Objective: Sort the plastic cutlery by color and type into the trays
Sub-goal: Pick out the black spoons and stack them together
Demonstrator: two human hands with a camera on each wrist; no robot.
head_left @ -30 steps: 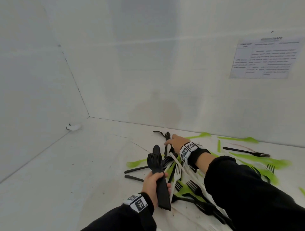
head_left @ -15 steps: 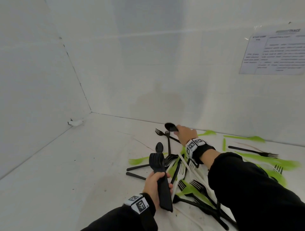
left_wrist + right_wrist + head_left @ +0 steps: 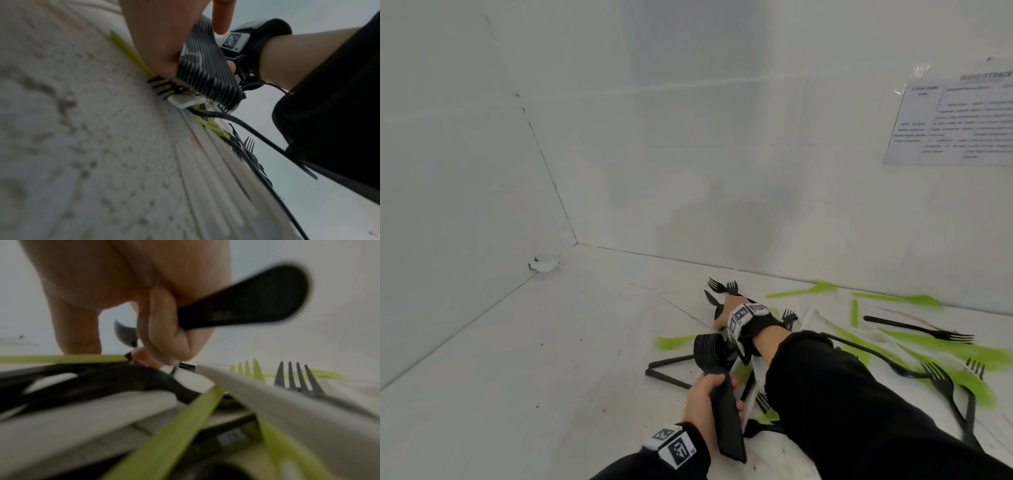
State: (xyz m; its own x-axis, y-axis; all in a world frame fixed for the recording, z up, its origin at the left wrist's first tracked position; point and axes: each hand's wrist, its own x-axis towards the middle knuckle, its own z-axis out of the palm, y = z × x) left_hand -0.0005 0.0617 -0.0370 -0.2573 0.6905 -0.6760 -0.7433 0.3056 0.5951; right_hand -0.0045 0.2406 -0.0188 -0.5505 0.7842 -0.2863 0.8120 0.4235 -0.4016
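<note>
My left hand (image 3: 705,401) grips a thick stack of black spoons (image 3: 710,349) by the handles, bowls pointing away; the left wrist view shows the stacked handles (image 3: 205,68) in my left hand (image 3: 164,40). My right hand (image 3: 726,308) is down at the far end of the cutlery pile, just beyond the stack. Its fingers curl round a single black spoon (image 3: 257,300) in my right hand (image 3: 160,331). Two black forks (image 3: 720,286) lie just past the right hand. Green forks (image 3: 804,290), black forks (image 3: 917,330) and white pieces lie mixed on the white surface. No tray is in view.
White walls enclose the surface on the left and at the back. A printed sheet (image 3: 955,123) is stuck on the back wall. A small white scrap (image 3: 544,265) lies near the left corner. Bare surface (image 3: 517,377) stretches left of the pile.
My right hand lifted a black spoon out of the pile, then came back down with it toward the stack in my left hand. The left hand has kept its grip.
</note>
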